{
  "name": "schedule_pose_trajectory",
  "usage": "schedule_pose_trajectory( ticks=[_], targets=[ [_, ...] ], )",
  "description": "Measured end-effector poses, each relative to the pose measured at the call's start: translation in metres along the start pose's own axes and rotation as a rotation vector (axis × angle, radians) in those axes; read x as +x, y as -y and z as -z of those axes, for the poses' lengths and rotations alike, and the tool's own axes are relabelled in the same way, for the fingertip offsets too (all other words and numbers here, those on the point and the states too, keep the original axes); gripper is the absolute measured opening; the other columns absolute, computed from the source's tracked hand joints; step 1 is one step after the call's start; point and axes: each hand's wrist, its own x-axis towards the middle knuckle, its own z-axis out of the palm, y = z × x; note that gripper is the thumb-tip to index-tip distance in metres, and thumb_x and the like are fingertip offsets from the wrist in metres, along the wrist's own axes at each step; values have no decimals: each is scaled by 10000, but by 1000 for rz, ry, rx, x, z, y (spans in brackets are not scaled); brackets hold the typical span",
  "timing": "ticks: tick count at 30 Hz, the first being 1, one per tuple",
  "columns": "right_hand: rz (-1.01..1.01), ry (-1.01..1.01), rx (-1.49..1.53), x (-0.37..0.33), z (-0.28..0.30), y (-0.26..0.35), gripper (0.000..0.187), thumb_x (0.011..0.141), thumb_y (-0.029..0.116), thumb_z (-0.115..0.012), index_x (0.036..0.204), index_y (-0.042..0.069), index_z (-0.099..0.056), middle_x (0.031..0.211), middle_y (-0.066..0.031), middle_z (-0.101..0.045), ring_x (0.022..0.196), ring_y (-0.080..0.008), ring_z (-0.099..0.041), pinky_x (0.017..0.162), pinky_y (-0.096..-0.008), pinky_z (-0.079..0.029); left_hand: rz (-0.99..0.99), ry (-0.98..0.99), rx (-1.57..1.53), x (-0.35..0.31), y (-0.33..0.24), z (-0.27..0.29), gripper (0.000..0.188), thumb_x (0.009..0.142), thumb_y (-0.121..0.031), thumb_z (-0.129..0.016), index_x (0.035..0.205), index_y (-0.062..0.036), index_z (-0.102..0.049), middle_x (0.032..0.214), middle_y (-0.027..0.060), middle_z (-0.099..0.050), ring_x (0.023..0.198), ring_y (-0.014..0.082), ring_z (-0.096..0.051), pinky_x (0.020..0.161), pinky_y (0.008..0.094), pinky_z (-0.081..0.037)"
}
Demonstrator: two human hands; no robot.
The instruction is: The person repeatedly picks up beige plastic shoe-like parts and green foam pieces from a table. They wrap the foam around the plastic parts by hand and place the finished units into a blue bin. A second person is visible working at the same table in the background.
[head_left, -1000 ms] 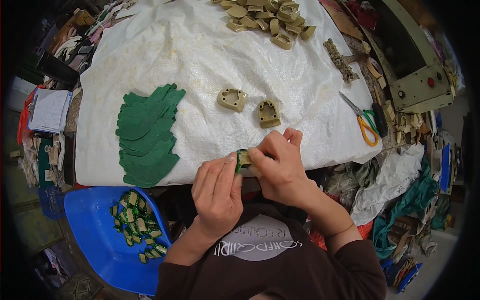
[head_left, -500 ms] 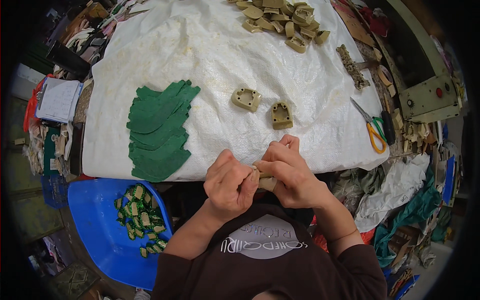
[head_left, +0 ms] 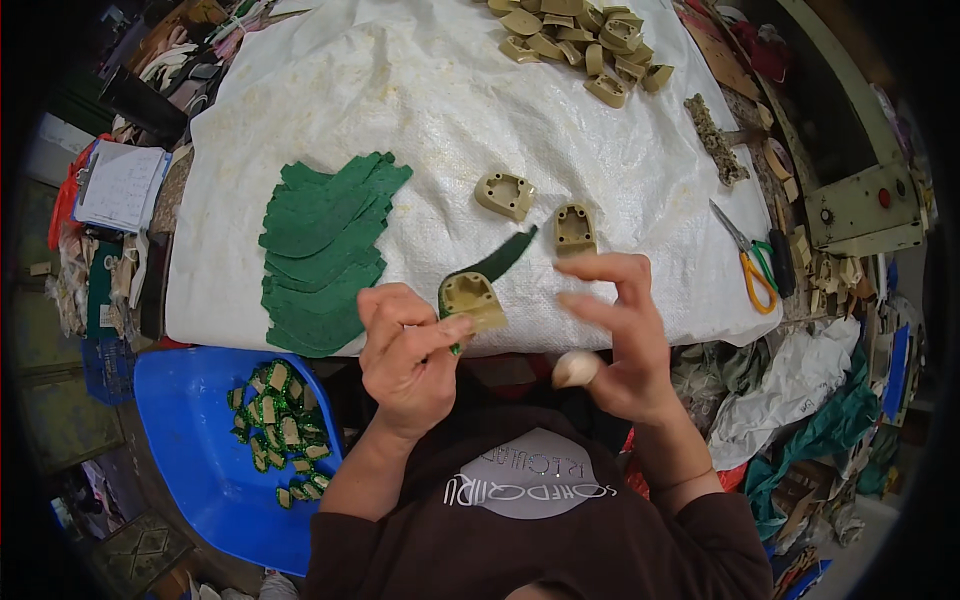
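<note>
Between the thumb and fingers of my left hand (head_left: 405, 362) is a tan shoe heel (head_left: 470, 296), hollow side up, above the table's near edge. A dark green strip (head_left: 508, 254) trails from the heel toward the upper right. My right hand (head_left: 632, 345) is apart from it, fingers spread and slightly blurred, with a pale cover (head_left: 575, 369) on the thumb. Two more tan heels stand beyond my hands, one left (head_left: 504, 195) and one right (head_left: 574, 230). Overlapping green pieces (head_left: 325, 255) lie to the left of them.
A white sheet (head_left: 420, 120) covers the table. Loose heels (head_left: 590, 45) are heaped at the far side. Orange-and-green-handled scissors (head_left: 750, 265) lie at the right. Below the left edge, a blue tub (head_left: 190, 460) holds several green-covered heels (head_left: 285, 425). A clipboard (head_left: 120, 187) sits far left.
My hands have parted: the left moved left, now showing the heel with its green strip, while the right drew away rightward and its fingers spread. The view shifted slightly.
</note>
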Motion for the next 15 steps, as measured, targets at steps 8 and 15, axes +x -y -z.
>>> schedule_pose_trajectory(
  ticks=[8, 15],
  targets=[
    [-536, -273, 960, -24, -34, -6, 304, 981, 264, -483, 1128, -1, -468, 1039, -146, -619, 976, -188, -601, 876, -326, -482, 4, 79, -343, 1, -27, -13, 359, 621, 131, -685, 915, -66, -625, 896, 98, -569, 848, 280, -564, 772, 379, -467],
    [-623, -242, 1030, -29, -23, 1, 249, 989, 211, -444, 1054, -20, -511, 1153, -224, -599, 1034, -238, -603, 887, -346, -490, -243, 193, 46, 0, -23, -21, 164, 674, 39, -637, 810, -18, -563, 853, 109, -569, 701, 235, -575, 544, 323, -391]
  ],
)
